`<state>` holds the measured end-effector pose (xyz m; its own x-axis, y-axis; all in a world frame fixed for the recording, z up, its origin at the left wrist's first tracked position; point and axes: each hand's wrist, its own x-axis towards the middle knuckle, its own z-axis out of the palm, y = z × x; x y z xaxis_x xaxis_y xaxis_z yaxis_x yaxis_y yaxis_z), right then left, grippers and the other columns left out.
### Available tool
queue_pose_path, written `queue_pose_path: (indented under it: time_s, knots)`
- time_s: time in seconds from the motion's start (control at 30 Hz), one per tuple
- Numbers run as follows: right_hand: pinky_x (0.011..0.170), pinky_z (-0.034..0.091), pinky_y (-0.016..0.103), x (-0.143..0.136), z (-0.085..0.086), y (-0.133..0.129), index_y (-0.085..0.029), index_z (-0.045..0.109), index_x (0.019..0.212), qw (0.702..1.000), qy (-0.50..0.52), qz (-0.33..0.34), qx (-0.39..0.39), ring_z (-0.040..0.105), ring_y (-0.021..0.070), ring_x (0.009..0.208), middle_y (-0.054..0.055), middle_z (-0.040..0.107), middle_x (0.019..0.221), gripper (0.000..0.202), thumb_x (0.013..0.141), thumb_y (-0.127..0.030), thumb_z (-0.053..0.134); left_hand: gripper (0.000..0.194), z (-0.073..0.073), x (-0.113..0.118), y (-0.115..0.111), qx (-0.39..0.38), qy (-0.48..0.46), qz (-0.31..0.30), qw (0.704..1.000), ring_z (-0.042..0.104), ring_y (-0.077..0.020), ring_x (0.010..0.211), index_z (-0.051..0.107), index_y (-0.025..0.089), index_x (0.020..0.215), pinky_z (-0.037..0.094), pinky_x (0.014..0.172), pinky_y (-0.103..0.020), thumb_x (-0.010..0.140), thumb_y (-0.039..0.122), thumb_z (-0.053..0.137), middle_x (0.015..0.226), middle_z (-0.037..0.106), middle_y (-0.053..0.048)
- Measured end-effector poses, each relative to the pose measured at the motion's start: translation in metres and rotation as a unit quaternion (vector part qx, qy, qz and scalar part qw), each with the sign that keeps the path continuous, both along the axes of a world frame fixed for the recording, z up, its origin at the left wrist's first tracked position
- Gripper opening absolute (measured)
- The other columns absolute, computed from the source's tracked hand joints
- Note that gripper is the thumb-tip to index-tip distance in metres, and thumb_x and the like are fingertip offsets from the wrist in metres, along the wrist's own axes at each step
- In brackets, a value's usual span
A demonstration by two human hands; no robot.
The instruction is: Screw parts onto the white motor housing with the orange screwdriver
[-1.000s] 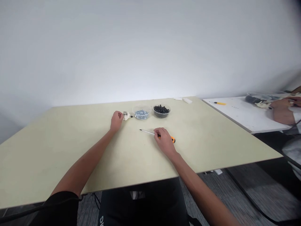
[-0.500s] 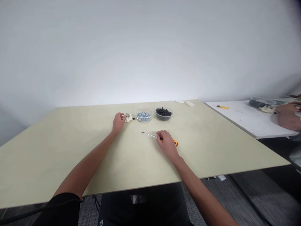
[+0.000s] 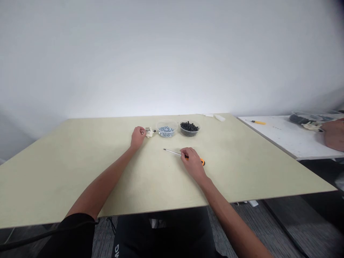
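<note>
My left hand [image 3: 138,137] is closed at the left end of a small cream-white plastic part [image 3: 149,133] that carries a round metal piece; a dark tip sticks out at its right. My fingertips partly hide that part. On the right, my right hand [image 3: 194,164] is wrapped around the orange-and-black handle of a screwdriver [image 3: 173,152], whose shaft points left over the table. Just right of the white part stands a clear bowl [image 3: 174,127] of small silvery screws. Beside it is another clear bowl [image 3: 198,132] holding black pieces.
The pale yellow-green table [image 3: 129,190] meets a wall at the back. White scraps [image 3: 219,118] lie near its far edge. On a white side table [image 3: 279,139] are a yellow-handled tool [image 3: 258,122], a clear container [image 3: 317,115] and another person's arm [image 3: 334,134].
The view has shifted slightly. The white part looks turned a little in my left hand. My right hand keeps its hold on the screwdriver, almost unmoved.
</note>
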<state>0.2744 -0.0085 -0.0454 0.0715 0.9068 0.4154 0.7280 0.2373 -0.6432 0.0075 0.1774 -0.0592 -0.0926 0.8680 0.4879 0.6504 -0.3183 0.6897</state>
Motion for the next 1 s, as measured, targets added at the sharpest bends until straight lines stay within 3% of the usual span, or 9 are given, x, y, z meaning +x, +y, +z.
queue_pose_path:
  time_s: [0.43, 0.57, 0.67, 0.73, 0.8, 0.87, 0.9, 1.0]
  knots:
    - [0.086, 0.045, 0.03, -0.001, 0.004, 0.0, -0.017, 0.059, 0.097, 1.0, -0.022, -0.004, -0.01, 0.055, 0.0163, 0.096, 0.006, 0.061, 0.099, 0.018, 0.09, -0.022, 0.043, 0.008, 0.004, -0.001, -0.001, -0.008, 0.02, 0.009, 1.0, 0.055, -0.0167, 0.078, 0.057, 0.022, 0.093, 0.043, 0.073, -0.029, 0.088, 0.024, 0.051, 0.085, 0.054, -0.003]
    - [0.097, 0.038, 0.042, -0.003, 0.007, -0.008, -0.017, 0.059, 0.113, 0.977, -0.193, -0.087, 0.004, 0.049, 0.0265, 0.113, 0.012, 0.057, 0.119, 0.028, 0.087, -0.026, 0.052, 0.008, 0.004, -0.001, -0.002, -0.007, 0.021, 0.01, 1.0, 0.055, -0.0167, 0.079, 0.057, 0.022, 0.093, 0.042, 0.074, -0.029, 0.088, 0.025, 0.051, 0.084, 0.054, -0.002]
    - [0.09, 0.039, 0.046, 0.008, 0.008, -0.023, -0.018, 0.061, 0.116, 0.945, -0.295, -0.127, -0.064, 0.05, 0.0318, 0.108, 0.015, 0.057, 0.116, 0.035, 0.084, -0.033, 0.06, 0.008, 0.004, -0.001, -0.003, -0.005, 0.02, 0.009, 1.0, 0.055, -0.0167, 0.078, 0.056, 0.022, 0.093, 0.042, 0.073, -0.029, 0.087, 0.024, 0.051, 0.084, 0.054, -0.002]
    - [0.077, 0.042, 0.035, 0.028, 0.007, -0.029, -0.02, 0.063, 0.111, 0.951, -0.278, -0.084, -0.107, 0.055, 0.025, 0.096, 0.012, 0.06, 0.104, 0.026, 0.088, -0.031, 0.056, 0.008, 0.005, -0.001, -0.003, -0.005, 0.021, 0.008, 1.0, 0.055, -0.0168, 0.079, 0.056, 0.022, 0.092, 0.042, 0.072, -0.029, 0.087, 0.024, 0.051, 0.084, 0.054, -0.002]
    - [0.067, 0.038, 0.026, 0.061, 0.009, -0.029, -0.023, 0.065, 0.108, 0.976, -0.179, -0.075, -0.098, 0.055, 0.0201, 0.091, 0.008, 0.061, 0.103, 0.024, 0.087, -0.033, 0.06, 0.008, 0.005, -0.001, -0.003, -0.007, 0.021, 0.006, 1.0, 0.055, -0.017, 0.079, 0.056, 0.022, 0.092, 0.042, 0.072, -0.029, 0.087, 0.025, 0.051, 0.084, 0.055, -0.002]
    - [0.061, 0.034, 0.024, 0.107, 0.017, -0.021, -0.02, 0.067, 0.098, 0.981, 0.015, -0.185, -0.064, 0.052, 0.0128, 0.072, 0.007, 0.063, 0.094, 0.024, 0.081, -0.036, 0.068, 0.008, 0.005, -0.001, -0.002, -0.008, 0.02, 0.005, 1.0, 0.055, -0.0171, 0.078, 0.056, 0.022, 0.092, 0.043, 0.072, -0.029, 0.087, 0.025, 0.05, 0.084, 0.055, -0.002]
    - [0.059, 0.033, 0.023, 0.133, 0.024, -0.014, -0.015, 0.066, 0.089, 0.954, 0.138, -0.265, -0.027, 0.049, 0.0102, 0.064, 0.006, 0.061, 0.081, 0.024, 0.076, -0.034, 0.073, 0.008, 0.005, -0.001, -0.002, -0.009, 0.019, 0.005, 1.0, 0.055, -0.0171, 0.078, 0.055, 0.022, 0.092, 0.043, 0.073, -0.029, 0.087, 0.025, 0.05, 0.084, 0.055, -0.002]
    - [0.057, 0.04, 0.024, 0.213, 0.053, 0.005, -0.008, 0.061, 0.095, 0.898, 0.243, -0.365, 0.033, 0.05, 0.0092, 0.059, 0.006, 0.057, 0.072, 0.032, 0.095, -0.037, 0.047, 0.008, 0.004, -0.001, -0.001, -0.009, 0.014, 0.005, 1.0, 0.056, -0.0172, 0.078, 0.055, 0.022, 0.092, 0.043, 0.073, -0.029, 0.087, 0.025, 0.051, 0.084, 0.055, -0.002]
